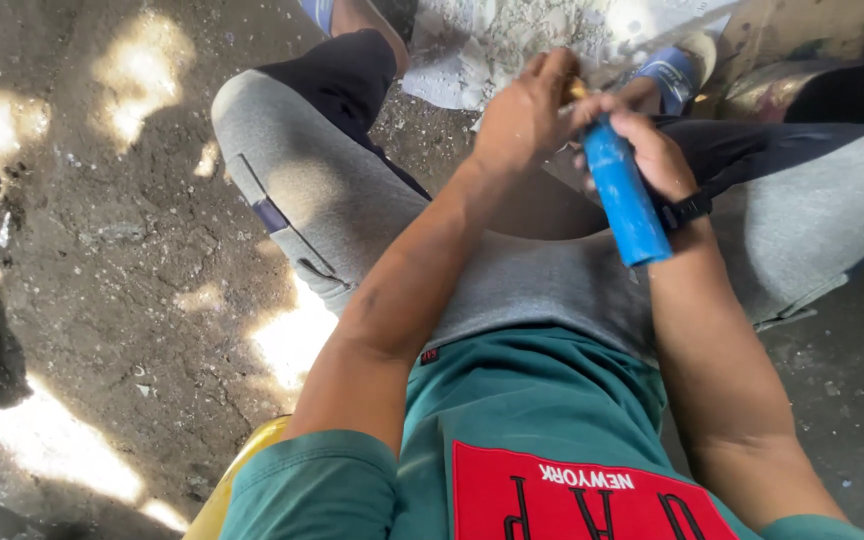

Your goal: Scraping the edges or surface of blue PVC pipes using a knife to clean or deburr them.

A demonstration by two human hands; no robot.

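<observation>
Right hand (642, 140) clamped on blue handle (627, 200), left hand (527, 115) closed at tool's front end; a slip could strike left fingers.

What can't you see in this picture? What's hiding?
Head view, the only one:
- The front end of the blue-handled tool is hidden behind the left hand.
- What the left hand's grip closes on is covered by its own fingers.
- The right hand is partly hidden by the blue handle.
- The yellow seat is mostly covered by the body.
</observation>
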